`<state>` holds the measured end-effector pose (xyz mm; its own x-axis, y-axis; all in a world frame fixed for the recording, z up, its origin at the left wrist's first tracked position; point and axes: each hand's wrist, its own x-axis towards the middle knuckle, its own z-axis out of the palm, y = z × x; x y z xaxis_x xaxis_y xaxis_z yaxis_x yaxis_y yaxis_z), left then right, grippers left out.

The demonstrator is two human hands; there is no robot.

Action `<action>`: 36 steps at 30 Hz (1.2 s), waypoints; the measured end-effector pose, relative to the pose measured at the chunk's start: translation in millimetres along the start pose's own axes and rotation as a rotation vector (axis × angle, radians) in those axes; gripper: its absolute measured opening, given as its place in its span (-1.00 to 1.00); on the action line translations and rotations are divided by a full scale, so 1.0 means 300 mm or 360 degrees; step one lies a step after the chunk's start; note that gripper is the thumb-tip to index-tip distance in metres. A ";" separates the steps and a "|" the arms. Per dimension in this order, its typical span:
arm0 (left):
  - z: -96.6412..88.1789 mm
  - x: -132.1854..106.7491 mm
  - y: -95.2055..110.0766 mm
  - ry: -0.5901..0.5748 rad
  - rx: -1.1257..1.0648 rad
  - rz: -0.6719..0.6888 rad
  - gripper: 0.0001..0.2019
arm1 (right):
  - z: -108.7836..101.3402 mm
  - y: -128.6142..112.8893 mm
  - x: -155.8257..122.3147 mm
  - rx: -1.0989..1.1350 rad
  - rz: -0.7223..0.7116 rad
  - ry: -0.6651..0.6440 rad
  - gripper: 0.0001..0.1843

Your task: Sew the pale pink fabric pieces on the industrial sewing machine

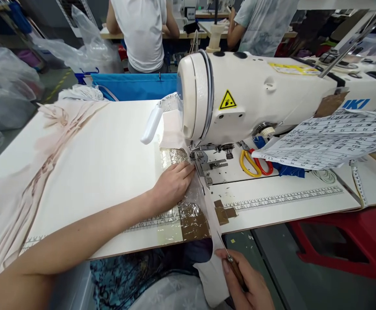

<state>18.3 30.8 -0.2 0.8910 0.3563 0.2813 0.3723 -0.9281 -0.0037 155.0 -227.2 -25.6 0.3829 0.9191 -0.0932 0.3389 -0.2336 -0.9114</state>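
At a white table (123,150), your left hand (175,183) lies with fingers extended, just before the sewing machine (246,94); your right hand (250,280) grips a wooden-handled tool (237,271). Keep the pale fabric strip (211,211) between them untwisted.

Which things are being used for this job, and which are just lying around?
Being used:
Sewing machine
Pale fabric strip, with the left hand near its machine end
Pointed tool, held in the right hand

Probably just lying around:
Scissors with yellow and red handles
Printed paper
Tape measure
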 end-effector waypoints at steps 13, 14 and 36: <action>0.020 -0.007 -0.080 0.0077 -0.0294 0.0005 -0.59 | 0.074 -0.007 0.074 0.1194 0.0478 -0.0025 -0.65; 0.022 -0.009 -0.080 0.0072 -0.0276 0.0021 -0.59 | 0.076 -0.013 0.073 0.1145 0.0462 -0.0023 -0.67; 0.032 0.020 -0.078 0.0190 -0.0287 0.0025 -0.65 | 0.014 -0.139 0.211 -0.0221 -0.0090 -0.0017 -0.63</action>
<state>17.4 55.7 -7.6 0.8553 0.3360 0.3946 0.2964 -0.9417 0.1593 161.5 -157.8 4.8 0.3510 0.9351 -0.0484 0.4756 -0.2226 -0.8510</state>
